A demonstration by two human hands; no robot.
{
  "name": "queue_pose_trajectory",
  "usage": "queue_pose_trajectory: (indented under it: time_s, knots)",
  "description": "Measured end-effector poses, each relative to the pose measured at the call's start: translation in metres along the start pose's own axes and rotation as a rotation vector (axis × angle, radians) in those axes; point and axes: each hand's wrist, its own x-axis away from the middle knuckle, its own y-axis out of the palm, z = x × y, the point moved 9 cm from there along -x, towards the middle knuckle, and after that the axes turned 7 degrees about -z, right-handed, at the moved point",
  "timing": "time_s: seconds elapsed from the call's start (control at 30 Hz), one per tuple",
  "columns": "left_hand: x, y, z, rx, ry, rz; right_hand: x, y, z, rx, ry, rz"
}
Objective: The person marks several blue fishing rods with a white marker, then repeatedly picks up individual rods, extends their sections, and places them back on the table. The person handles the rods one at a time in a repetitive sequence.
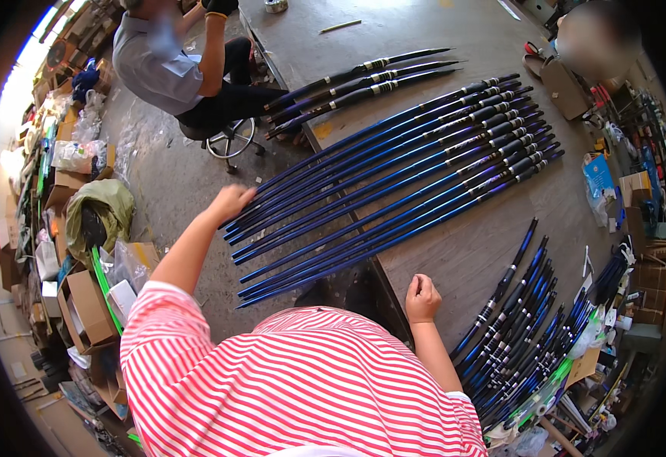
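A row of long blue fishing rods (394, 183) lies side by side on the table, their thin-looking near-left ends jutting past its edge. Their black and white grip ends (512, 137) point to the far right. My left hand (234, 202) is at the jutting ends, fingers closed at the end of one of the far rods; the exact grip is partly hidden. Over the table's near edge, my right hand (423, 298) is curled with thumb and fingers together, apart from the rods. Whether it holds something small cannot be made out.
Three darker rods (363, 80) lie farther back on the grey table (455, 266). A pile of shorter rods (508, 327) rests at the right. A seated co-worker (169, 61) is at the far left, another person (600, 46) far right. Boxes (85, 308) line the left.
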Motion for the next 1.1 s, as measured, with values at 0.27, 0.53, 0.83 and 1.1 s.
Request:
queue_pose_trajectory:
  time_s: [0.27, 0.53, 0.83, 1.1]
  knots:
    - [0.093, -0.041, 0.014, 0.033, 0.257, 0.440, 0.000, 0.004, 0.004, 0.027, 0.024, -0.014]
    - [0.211, -0.019, 0.077, 0.240, 0.303, 0.325, -0.072, -0.013, 0.026, -0.611, 0.262, 0.006]
    - [0.333, 0.019, 0.161, -0.011, 0.406, 0.416, -0.221, -0.069, 0.052, -1.957, 0.716, 0.154]
    - [0.362, 0.045, 0.157, -0.404, 0.440, 0.654, -0.193, -0.102, 0.036, -2.062, 0.735, 0.241]
